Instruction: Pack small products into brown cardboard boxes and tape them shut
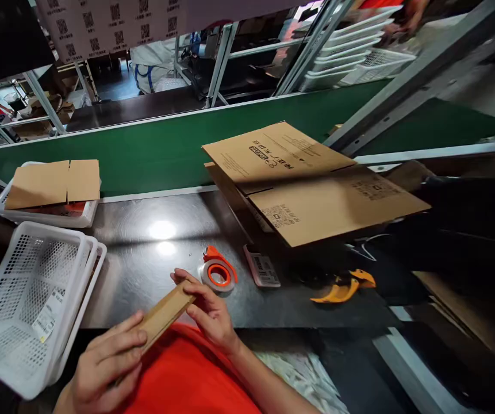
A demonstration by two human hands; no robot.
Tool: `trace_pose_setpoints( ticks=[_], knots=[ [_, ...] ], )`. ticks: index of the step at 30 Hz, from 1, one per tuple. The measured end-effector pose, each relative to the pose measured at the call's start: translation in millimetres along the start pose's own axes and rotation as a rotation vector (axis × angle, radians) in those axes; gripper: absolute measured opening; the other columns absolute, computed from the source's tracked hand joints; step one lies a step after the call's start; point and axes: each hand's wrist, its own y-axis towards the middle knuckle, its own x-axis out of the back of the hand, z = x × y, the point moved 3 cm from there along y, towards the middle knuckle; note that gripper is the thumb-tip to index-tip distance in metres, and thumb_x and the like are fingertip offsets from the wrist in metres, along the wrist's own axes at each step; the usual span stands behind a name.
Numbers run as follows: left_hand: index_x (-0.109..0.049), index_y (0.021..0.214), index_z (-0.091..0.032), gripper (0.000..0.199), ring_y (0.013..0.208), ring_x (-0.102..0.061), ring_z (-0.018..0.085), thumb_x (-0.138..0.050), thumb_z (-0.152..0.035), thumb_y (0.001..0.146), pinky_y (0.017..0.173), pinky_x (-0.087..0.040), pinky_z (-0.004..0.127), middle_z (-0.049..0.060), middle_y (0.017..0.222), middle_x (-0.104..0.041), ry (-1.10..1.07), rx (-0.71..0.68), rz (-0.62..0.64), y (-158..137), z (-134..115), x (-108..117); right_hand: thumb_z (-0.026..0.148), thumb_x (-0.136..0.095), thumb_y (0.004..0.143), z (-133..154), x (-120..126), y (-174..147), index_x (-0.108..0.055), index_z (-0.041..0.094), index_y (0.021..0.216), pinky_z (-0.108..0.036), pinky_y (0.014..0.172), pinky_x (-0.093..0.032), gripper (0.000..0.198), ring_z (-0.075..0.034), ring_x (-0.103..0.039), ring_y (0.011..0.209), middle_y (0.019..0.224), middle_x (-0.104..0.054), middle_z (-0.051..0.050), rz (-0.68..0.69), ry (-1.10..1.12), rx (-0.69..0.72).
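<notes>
Both of my hands hold one narrow, flat-sided cardboard box (167, 313) over the front edge of the metal table, tilted up to the right. My left hand (109, 359) wraps its fingers round the lower left end. At the upper right end my right hand (208, 310) grips the box between thumb and fingers. Just beyond my right hand lies an orange tape dispenser (220, 271) with a roll of clear tape. A phone-shaped thing (261, 267) with a label on it rests to the right of the dispenser. The inside of the box is hidden.
Large flattened cartons (307, 184) lean over the table's right half. A yellow cutter-like tool (344, 286) lies below them. White plastic baskets (35, 299) stand at the left, and another basket (87, 215) behind them carries cardboard (44, 183). A green partition (156, 152) borders the metal table (126, 270).
</notes>
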Motion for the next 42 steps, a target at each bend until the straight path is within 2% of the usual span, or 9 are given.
trace_pose_setpoints(
  ticks=[5, 9, 14, 18, 21, 27, 31, 37, 42],
  knots=[
    [-0.075, 0.131, -0.040, 0.068, 0.126, -0.071, 0.036, -0.078, 0.003, 0.078, 0.101, -0.064, 0.051, 0.007, 0.121, -0.082, -0.010, 0.043, -0.106, -16.1, 1.6, 2.7, 0.036, -0.082, 0.089, 24.3, -4.4, 6.5, -0.072, 0.025, 0.083, -0.041, 0.093, -0.063, 0.016, -0.028, -0.074, 0.118, 0.132, -0.075, -0.009, -0.088, -0.026, 0.027],
    [-0.078, 0.100, -0.034, 0.035, 0.124, -0.073, 0.033, -0.078, -0.004, 0.081, 0.100, -0.064, 0.050, 0.004, 0.140, -0.073, -0.064, 0.192, -0.192, -25.1, 18.5, 2.3, 0.024, -0.079, 0.089, 64.5, -14.8, 32.4, -0.066, 0.024, 0.073, -0.038, 0.089, -0.063, 0.021, -0.024, -0.077, 0.106, 0.119, -0.079, -0.005, 0.080, -0.161, 0.258],
    [-0.068, 0.093, -0.027, 0.017, 0.128, -0.071, 0.034, -0.074, -0.012, 0.086, 0.104, -0.059, 0.044, 0.012, 0.142, -0.072, 0.078, 0.324, 0.063, -20.6, 17.7, 12.9, 0.012, -0.075, 0.089, 91.8, -19.5, 49.1, -0.058, 0.024, 0.076, -0.043, 0.099, -0.061, 0.025, -0.022, -0.074, 0.109, 0.119, -0.077, -0.003, 0.228, -0.245, 0.385],
    [-0.066, 0.132, -0.030, 0.055, 0.142, -0.060, 0.036, -0.084, -0.020, 0.081, 0.113, -0.054, 0.041, 0.013, 0.164, -0.053, 0.159, 0.334, 0.363, -6.0, -5.4, 14.3, 0.011, -0.070, 0.091, 93.8, -24.2, 46.8, -0.054, 0.026, 0.084, -0.043, 0.100, -0.060, 0.023, -0.021, -0.073, 0.110, 0.123, -0.077, -0.004, 0.303, -0.274, 0.389],
    [-0.037, 0.164, -0.031, 0.093, 0.143, -0.060, 0.035, -0.084, -0.026, 0.084, 0.114, -0.055, 0.042, 0.015, 0.163, -0.053, 0.277, 0.230, 0.316, 7.0, -8.2, -6.4, 0.012, -0.065, 0.094, 93.3, -37.3, 39.8, -0.056, 0.027, 0.102, -0.044, 0.104, -0.059, 0.020, -0.022, -0.074, 0.112, 0.122, -0.077, -0.005, 0.405, -0.250, 0.431],
    [-0.017, 0.172, -0.016, 0.087, 0.138, -0.064, 0.028, -0.051, -0.005, 0.092, 0.105, -0.061, 0.042, 0.022, 0.146, -0.066, 0.460, -0.194, 0.074, 5.7, 11.2, -41.0, 0.024, -0.064, 0.104, 89.4, -45.0, 24.7, -0.034, 0.022, 0.163, -0.042, 0.113, -0.054, 0.066, -0.023, -0.067, 0.132, 0.136, -0.073, -0.016, 0.466, -0.462, 0.611],
    [-0.017, 0.172, -0.015, 0.081, 0.142, -0.061, 0.029, -0.048, -0.010, 0.097, 0.105, -0.062, 0.043, 0.024, 0.149, -0.063, 0.434, -0.272, 0.056, -3.3, 9.7, -30.2, 0.046, -0.066, 0.103, 82.3, -23.5, 24.8, -0.028, 0.022, 0.168, -0.057, 0.122, -0.042, 0.079, -0.032, -0.061, 0.139, 0.145, -0.067, -0.020, 0.405, -0.745, 0.645],
    [-0.013, 0.173, -0.020, 0.080, 0.130, -0.070, 0.028, -0.049, -0.016, 0.101, 0.096, -0.065, 0.040, 0.023, 0.140, -0.070, 0.394, -0.257, 0.094, -2.4, 13.7, -31.2, 0.048, -0.058, 0.106, 76.6, -9.7, 26.7, -0.050, 0.028, 0.157, -0.036, 0.088, -0.056, 0.055, -0.021, -0.068, 0.099, 0.113, -0.073, -0.010, 0.371, -0.583, 0.622],
    [-0.003, 0.173, -0.026, 0.088, 0.130, -0.069, 0.027, -0.053, -0.015, 0.101, 0.094, -0.065, 0.039, 0.023, 0.142, -0.067, 0.384, -0.244, 0.153, 3.8, 21.2, -37.0, 0.046, -0.062, 0.104, 79.5, -7.1, 23.9, -0.051, 0.031, 0.157, -0.035, 0.083, -0.054, 0.055, -0.020, -0.064, 0.094, 0.109, -0.070, -0.008, 0.260, -0.564, 0.588]
  ],
)
